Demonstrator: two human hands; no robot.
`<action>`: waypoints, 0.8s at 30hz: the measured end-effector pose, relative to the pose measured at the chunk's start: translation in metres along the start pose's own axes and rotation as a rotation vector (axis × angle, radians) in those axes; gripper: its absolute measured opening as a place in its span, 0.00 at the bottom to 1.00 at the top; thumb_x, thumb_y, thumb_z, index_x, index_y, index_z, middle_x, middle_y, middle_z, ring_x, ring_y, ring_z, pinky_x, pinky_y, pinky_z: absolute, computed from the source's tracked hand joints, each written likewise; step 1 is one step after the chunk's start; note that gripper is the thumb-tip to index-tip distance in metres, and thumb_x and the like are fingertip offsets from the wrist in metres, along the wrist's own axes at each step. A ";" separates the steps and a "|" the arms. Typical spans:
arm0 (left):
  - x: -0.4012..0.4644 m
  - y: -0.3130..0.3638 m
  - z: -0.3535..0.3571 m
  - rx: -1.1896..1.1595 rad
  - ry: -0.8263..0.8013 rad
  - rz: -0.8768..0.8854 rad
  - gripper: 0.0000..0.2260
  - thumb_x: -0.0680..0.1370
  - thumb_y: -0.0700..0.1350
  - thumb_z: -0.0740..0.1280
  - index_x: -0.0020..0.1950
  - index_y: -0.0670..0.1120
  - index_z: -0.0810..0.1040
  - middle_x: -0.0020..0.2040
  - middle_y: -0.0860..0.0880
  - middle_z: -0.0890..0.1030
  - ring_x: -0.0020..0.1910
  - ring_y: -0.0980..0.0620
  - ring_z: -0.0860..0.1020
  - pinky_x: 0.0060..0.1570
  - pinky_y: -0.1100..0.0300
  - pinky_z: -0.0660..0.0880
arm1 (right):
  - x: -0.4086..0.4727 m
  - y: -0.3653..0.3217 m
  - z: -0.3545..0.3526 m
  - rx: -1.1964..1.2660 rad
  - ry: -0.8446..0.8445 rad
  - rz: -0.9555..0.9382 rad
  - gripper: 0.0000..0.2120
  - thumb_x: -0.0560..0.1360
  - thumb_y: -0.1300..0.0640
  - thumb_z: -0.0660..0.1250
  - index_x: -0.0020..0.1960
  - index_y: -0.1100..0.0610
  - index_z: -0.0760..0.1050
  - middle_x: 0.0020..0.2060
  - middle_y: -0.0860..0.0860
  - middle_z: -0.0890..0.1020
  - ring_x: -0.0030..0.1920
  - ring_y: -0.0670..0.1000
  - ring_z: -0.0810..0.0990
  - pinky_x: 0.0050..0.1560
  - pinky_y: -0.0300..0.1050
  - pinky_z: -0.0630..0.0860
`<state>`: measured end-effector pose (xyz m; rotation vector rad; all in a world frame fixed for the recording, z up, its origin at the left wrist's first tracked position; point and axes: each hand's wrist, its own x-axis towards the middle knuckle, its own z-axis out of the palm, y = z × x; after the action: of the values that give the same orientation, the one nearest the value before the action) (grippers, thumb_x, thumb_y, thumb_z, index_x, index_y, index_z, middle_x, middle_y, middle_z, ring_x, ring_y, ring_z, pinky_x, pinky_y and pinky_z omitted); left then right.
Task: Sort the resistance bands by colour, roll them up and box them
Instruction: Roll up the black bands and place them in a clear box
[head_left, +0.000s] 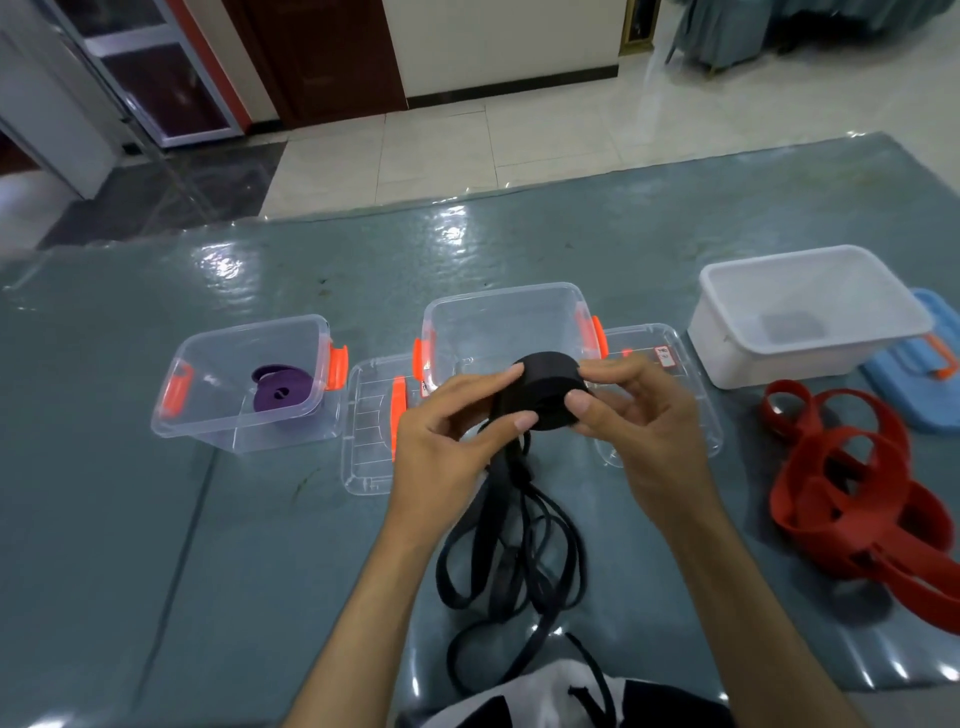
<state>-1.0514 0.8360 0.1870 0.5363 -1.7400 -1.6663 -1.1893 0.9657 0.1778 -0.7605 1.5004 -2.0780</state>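
Note:
Both hands hold a half-rolled black band roll above the table. My left hand pinches its left side and my right hand pinches its right side. Loose black bands trail from the roll down to the table's front edge. A rolled purple band lies in the left clear box. The middle clear box sits just behind my hands, with nothing visible inside. A heap of red bands lies at the right, in front of a white box.
Two clear lids lie flat beside the clear boxes. A blue lid with an orange handle sits behind the white box. A glossy grey-green cover spreads over the table; tiled floor lies beyond its far edge.

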 end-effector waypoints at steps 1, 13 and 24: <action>0.000 0.002 0.002 -0.006 0.027 -0.008 0.19 0.71 0.32 0.79 0.60 0.46 0.84 0.55 0.46 0.87 0.58 0.47 0.85 0.61 0.56 0.80 | 0.001 -0.001 -0.001 -0.037 -0.011 -0.008 0.09 0.70 0.61 0.79 0.45 0.57 0.79 0.49 0.50 0.87 0.52 0.53 0.87 0.51 0.48 0.84; 0.001 0.003 0.011 -0.021 0.092 -0.055 0.17 0.72 0.36 0.79 0.59 0.47 0.84 0.55 0.47 0.87 0.58 0.48 0.85 0.62 0.52 0.81 | 0.004 0.012 -0.008 0.037 0.022 -0.010 0.09 0.72 0.63 0.77 0.44 0.62 0.77 0.52 0.53 0.87 0.54 0.57 0.86 0.55 0.55 0.82; 0.002 0.003 0.000 0.033 -0.006 -0.018 0.17 0.71 0.38 0.79 0.59 0.50 0.87 0.55 0.46 0.86 0.58 0.47 0.85 0.61 0.55 0.79 | 0.001 0.015 -0.004 0.114 -0.010 0.038 0.10 0.70 0.51 0.80 0.47 0.51 0.81 0.49 0.49 0.85 0.51 0.54 0.86 0.49 0.49 0.83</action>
<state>-1.0520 0.8350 0.1898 0.5648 -1.7739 -1.6560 -1.1923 0.9634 0.1631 -0.6931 1.3673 -2.1086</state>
